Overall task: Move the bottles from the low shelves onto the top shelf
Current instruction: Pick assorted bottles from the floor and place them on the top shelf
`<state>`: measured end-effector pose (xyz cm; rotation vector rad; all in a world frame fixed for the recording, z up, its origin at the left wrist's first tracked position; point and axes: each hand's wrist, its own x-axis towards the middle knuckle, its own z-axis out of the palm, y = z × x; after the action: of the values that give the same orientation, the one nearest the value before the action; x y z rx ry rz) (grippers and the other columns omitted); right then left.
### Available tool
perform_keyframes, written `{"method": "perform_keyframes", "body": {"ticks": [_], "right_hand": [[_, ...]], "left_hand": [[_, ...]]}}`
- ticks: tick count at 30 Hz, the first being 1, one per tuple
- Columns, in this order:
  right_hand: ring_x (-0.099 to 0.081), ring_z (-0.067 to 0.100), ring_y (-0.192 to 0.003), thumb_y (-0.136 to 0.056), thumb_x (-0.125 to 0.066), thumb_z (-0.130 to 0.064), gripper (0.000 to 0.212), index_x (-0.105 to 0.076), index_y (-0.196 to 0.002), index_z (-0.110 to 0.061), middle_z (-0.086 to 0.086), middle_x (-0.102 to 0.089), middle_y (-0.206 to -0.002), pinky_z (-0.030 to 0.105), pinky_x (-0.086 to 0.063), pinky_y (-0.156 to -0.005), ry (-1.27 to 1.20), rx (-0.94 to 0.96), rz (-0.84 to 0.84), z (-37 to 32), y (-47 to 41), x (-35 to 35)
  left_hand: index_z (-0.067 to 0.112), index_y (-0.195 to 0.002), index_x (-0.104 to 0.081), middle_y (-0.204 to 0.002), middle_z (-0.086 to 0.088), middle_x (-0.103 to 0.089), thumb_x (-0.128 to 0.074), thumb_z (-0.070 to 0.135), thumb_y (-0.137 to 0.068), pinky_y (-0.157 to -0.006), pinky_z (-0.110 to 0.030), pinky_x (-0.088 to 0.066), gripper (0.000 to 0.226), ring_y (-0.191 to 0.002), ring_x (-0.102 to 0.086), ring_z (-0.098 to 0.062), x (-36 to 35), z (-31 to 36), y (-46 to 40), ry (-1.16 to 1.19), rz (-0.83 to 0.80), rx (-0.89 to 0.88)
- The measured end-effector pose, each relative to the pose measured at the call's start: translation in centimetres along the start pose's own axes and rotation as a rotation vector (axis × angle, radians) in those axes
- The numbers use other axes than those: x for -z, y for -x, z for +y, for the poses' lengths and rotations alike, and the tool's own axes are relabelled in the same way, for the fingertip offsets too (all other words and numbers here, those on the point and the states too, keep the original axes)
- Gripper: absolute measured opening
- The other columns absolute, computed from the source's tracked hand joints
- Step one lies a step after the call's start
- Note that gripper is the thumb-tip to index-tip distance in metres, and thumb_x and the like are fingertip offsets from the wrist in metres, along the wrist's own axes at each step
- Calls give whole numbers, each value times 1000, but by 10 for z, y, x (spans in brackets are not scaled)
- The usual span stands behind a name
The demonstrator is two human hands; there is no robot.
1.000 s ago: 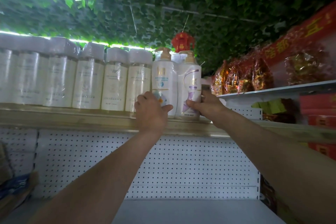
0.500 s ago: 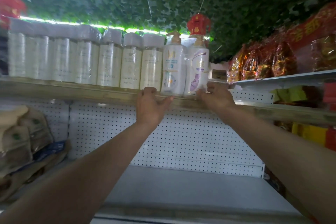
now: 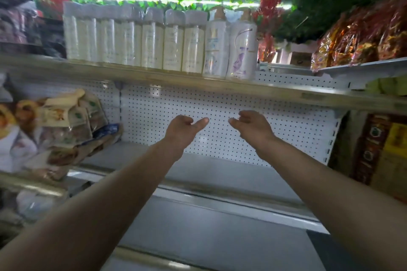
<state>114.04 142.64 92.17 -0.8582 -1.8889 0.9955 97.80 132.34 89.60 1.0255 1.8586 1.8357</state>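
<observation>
On the top shelf (image 3: pixel 154 78) stands a row of several pale wrapped bottles (image 3: pixel 152 44). At its right end are two white pump bottles, one with a blue label (image 3: pixel 215 44) and one with a purple label (image 3: pixel 242 46), both upright. My left hand (image 3: pixel 182 131) and my right hand (image 3: pixel 253 126) hang below the top shelf in front of the white pegboard, apart from the bottles. Both hands hold nothing, fingers loosely curled and apart.
The grey shelf (image 3: pixel 220 174) below my hands shows a bare surface. Bagged goods (image 3: pixel 63 130) are piled at the left. Red and gold packets (image 3: pixel 363 42) fill a shelf at the upper right, and boxes (image 3: pixel 387 156) stand at the right edge. Leafy greenery covers the ceiling.
Both hands have let go of the two pump bottles and dropped from the top shelf edge to below it. The view has tilted down.
</observation>
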Motion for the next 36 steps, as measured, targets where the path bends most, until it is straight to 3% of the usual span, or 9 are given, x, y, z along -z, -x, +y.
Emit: {"method": "perform_keyframes", "body": {"ticks": [6, 11, 15, 22, 30, 36], "right_hand": [[-55, 22, -127, -92, -74, -38, 63, -52, -146, -14, 3, -55, -142, 46, -47, -110, -12, -162, -50, 64, 72, 13], [-57, 24, -124, -91, -75, -35, 63, -53, -144, -12, 1, -58, -129, 45, -47, -110, -35, -280, -94, 107, 124, 10], [-59, 22, -118, -91, -76, -32, 57, -57, -141, -11, -4, -59, -114, 45, -49, -108, -44, -372, -119, 138, 172, -3], [-57, 26, -125, -92, -72, -34, 63, -52, -147, -11, 7, -56, -143, 46, -50, -108, 15, -480, -191, 173, 230, -38], [-58, 27, -123, -91, -74, -32, 62, -53, -144, -6, 10, -59, -139, 47, -50, -107, 36, -617, -182, 213, 249, -100], [-58, 26, -122, -90, -75, -35, 62, -54, -142, -7, 10, -59, -139, 48, -50, -107, 54, -760, -162, 247, 249, -142]], "left_hand": [[6, -127, -58, -118, -8, -63, -76, 49, -83, -97, -39, -53, 64, -93, -61, -20, -29, -53, 83, 29, -72, 183], [4, -134, -57, -130, -9, -60, -77, 49, -82, -93, -40, -57, 72, -103, -64, -23, -44, -100, 140, 49, -69, 320], [2, -128, -59, -121, -13, -63, -77, 48, -82, -87, -35, -59, 67, -103, -64, -21, -44, -138, 184, 57, -73, 418], [0, -133, -55, -120, -17, -62, -76, 45, -84, -86, -35, -58, 70, -107, -63, -25, -28, -189, 219, 57, -118, 523], [0, -123, -62, -110, -16, -64, -79, 45, -82, -77, -32, -59, 63, -94, -62, -21, 5, -258, 210, 62, -112, 617], [1, -131, -55, -123, -15, -61, -77, 42, -84, -93, -42, -57, 65, -101, -64, -24, 34, -316, 192, -13, -179, 696]]}}
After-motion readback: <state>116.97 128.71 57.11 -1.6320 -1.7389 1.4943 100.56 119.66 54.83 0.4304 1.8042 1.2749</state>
